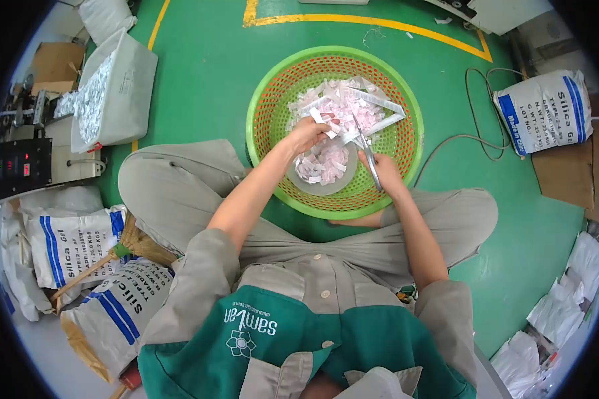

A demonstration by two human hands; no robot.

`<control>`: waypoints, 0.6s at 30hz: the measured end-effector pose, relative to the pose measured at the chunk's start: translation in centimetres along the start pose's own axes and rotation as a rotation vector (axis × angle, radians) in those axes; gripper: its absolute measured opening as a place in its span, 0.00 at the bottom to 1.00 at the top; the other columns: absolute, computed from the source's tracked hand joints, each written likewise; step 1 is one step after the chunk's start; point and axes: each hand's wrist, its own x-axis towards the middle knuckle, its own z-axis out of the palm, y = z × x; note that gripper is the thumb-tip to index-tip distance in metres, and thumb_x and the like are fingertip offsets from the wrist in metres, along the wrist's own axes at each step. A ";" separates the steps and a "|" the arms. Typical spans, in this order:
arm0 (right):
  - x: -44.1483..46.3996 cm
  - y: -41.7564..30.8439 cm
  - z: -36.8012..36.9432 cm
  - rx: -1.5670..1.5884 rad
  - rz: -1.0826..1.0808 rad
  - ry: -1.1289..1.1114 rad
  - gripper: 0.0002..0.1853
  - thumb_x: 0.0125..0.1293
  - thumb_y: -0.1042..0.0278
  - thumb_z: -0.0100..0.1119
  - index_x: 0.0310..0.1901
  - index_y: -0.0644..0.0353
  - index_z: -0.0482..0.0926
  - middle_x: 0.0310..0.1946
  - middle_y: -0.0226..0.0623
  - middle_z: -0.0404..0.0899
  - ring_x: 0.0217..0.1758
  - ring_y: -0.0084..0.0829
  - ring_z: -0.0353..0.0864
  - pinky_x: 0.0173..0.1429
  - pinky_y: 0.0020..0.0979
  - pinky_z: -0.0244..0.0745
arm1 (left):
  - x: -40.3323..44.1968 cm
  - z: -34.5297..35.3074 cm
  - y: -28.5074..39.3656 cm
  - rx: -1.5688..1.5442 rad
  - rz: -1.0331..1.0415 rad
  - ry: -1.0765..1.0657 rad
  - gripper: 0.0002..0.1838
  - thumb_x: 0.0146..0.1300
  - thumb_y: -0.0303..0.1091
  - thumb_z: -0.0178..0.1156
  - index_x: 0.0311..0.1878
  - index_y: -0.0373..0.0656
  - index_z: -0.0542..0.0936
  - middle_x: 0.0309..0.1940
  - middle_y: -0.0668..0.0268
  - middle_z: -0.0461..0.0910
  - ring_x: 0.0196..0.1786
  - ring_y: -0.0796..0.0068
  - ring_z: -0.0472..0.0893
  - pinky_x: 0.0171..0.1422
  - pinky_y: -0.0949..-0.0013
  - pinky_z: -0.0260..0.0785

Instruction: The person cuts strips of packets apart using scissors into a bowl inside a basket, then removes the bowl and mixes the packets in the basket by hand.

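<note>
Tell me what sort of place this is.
Likely a factory or packing workshop: there are printed Silica Gel sacks, a control panel with lit displays, and yellow lines marked on the green floor.

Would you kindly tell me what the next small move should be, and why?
Probably snip the white strip: the left hand pinches it, the right hand holds scissors close by, and the green basket beneath contains many small pieces.

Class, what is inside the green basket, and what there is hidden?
Pinkish pieces lie heaped there, some in a pale round dish; a bent white strip crosses over them. They cover part of the basket, so whatever lies underneath cannot be seen.
</note>
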 end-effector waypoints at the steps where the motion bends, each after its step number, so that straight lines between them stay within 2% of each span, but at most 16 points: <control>1: -0.2 -0.2 0.0 0.040 -0.030 -0.004 0.39 0.58 0.29 0.50 0.30 0.70 0.79 0.24 0.56 0.77 0.31 0.50 0.80 0.39 0.44 0.71 | 0.4 -0.4 -0.3 -0.011 0.010 0.007 0.15 0.62 0.23 0.57 0.52 0.37 0.73 0.44 0.63 0.80 0.43 0.75 0.81 0.42 0.77 0.75; 3: -0.6 -0.5 0.3 0.121 -0.091 -0.012 0.39 0.59 0.30 0.50 0.33 0.71 0.79 0.28 0.59 0.78 0.36 0.51 0.80 0.42 0.45 0.71 | 1.0 -0.8 -0.4 -0.033 0.028 0.022 0.13 0.62 0.21 0.56 0.51 0.38 0.73 0.44 0.63 0.79 0.46 0.74 0.81 0.43 0.78 0.77; 6: -0.6 -0.6 1.4 -0.035 -0.140 0.029 0.39 0.59 0.31 0.49 0.38 0.72 0.78 0.35 0.61 0.77 0.42 0.53 0.79 0.47 0.45 0.71 | 1.3 -0.2 -1.0 -0.267 0.036 0.134 0.12 0.62 0.21 0.57 0.49 0.39 0.74 0.42 0.63 0.79 0.43 0.74 0.81 0.40 0.78 0.78; 7: -1.0 -1.0 1.4 -0.052 -0.137 0.036 0.39 0.59 0.31 0.49 0.38 0.72 0.77 0.35 0.60 0.77 0.43 0.53 0.78 0.48 0.45 0.71 | 1.3 -0.3 -1.0 -0.265 -0.020 0.139 0.11 0.62 0.22 0.57 0.48 0.39 0.74 0.40 0.63 0.79 0.42 0.71 0.81 0.42 0.73 0.80; 9: -1.7 -1.9 1.5 -0.086 -0.130 0.048 0.39 0.59 0.31 0.50 0.40 0.72 0.77 0.36 0.60 0.78 0.44 0.54 0.78 0.49 0.45 0.71 | 1.6 0.1 -1.6 -0.461 -0.119 0.152 0.09 0.62 0.22 0.57 0.46 0.39 0.74 0.40 0.61 0.78 0.42 0.69 0.81 0.44 0.70 0.81; 11: -1.6 -2.0 1.5 -0.083 -0.137 0.026 0.39 0.59 0.31 0.50 0.39 0.72 0.77 0.36 0.60 0.78 0.43 0.54 0.78 0.49 0.45 0.71 | 1.9 0.6 -2.3 -0.553 -0.222 0.160 0.08 0.63 0.23 0.57 0.45 0.39 0.74 0.40 0.60 0.78 0.43 0.65 0.81 0.46 0.65 0.82; 15: -1.1 -1.5 1.4 -0.040 -0.083 0.025 0.37 0.60 0.32 0.51 0.32 0.70 0.77 0.28 0.58 0.77 0.36 0.52 0.79 0.44 0.44 0.72 | 1.2 2.0 -3.1 -0.502 -0.188 0.145 0.09 0.64 0.25 0.58 0.46 0.38 0.74 0.40 0.59 0.77 0.44 0.65 0.81 0.47 0.65 0.82; 18: -0.7 -1.2 0.6 -0.119 -0.029 0.032 0.36 0.60 0.32 0.51 0.31 0.69 0.79 0.24 0.57 0.78 0.32 0.53 0.80 0.39 0.46 0.72 | 0.8 2.6 -2.2 -0.494 -0.177 0.125 0.09 0.64 0.24 0.57 0.47 0.37 0.74 0.44 0.59 0.76 0.47 0.65 0.80 0.47 0.65 0.82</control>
